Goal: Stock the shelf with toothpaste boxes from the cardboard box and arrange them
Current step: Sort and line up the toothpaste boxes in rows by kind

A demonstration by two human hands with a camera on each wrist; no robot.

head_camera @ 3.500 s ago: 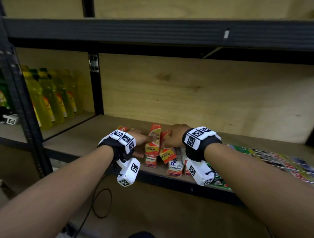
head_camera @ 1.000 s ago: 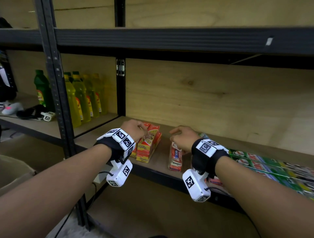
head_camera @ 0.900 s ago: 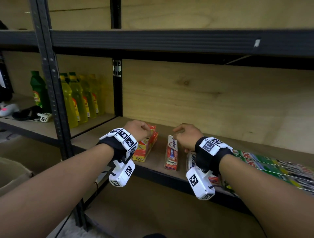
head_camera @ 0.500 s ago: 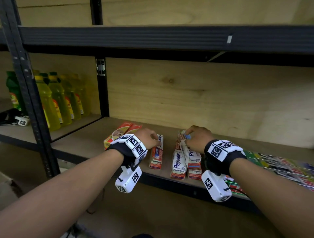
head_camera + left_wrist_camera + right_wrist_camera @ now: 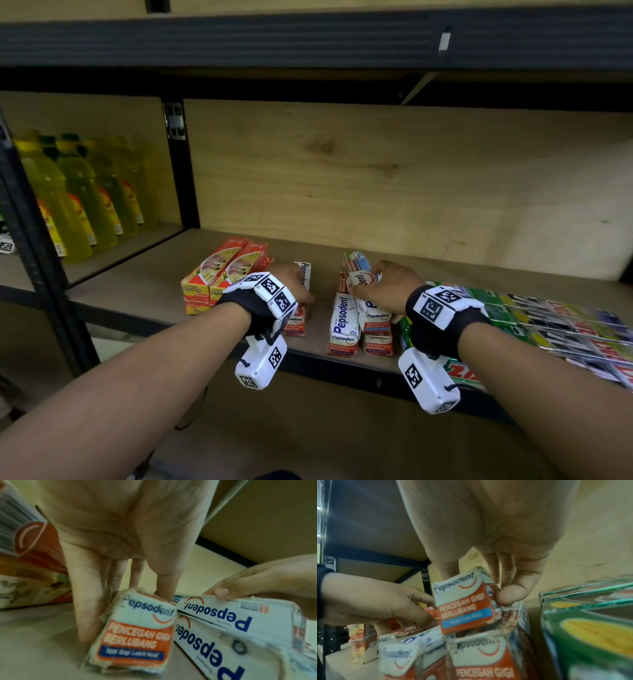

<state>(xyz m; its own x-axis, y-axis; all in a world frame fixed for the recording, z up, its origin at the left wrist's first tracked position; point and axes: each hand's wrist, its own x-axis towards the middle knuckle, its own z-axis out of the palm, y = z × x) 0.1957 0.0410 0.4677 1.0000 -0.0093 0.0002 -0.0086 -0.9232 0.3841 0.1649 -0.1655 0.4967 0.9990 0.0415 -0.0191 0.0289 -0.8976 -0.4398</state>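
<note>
On the plywood shelf [image 5: 144, 294], the left hand [image 5: 291, 284] holds a single Pepsodent box [image 5: 137, 632] upright on its edge, thumb and fingers pinching its sides; the wristband hides most of that grip from the head view. Just beside it, the right hand [image 5: 383, 291] pinches the top box [image 5: 464, 605] of a Pepsodent stack [image 5: 356, 318], tilted. Orange boxes [image 5: 219, 277] lie left; green boxes [image 5: 534, 318], blurred, run off the right edge.

wood shelf [image 5: 144, 291] w/ orange boxes [image 5: 219, 274], pepsodent boxes [image 5: 344, 322], green boxes [image 5: 534, 318]
</note>
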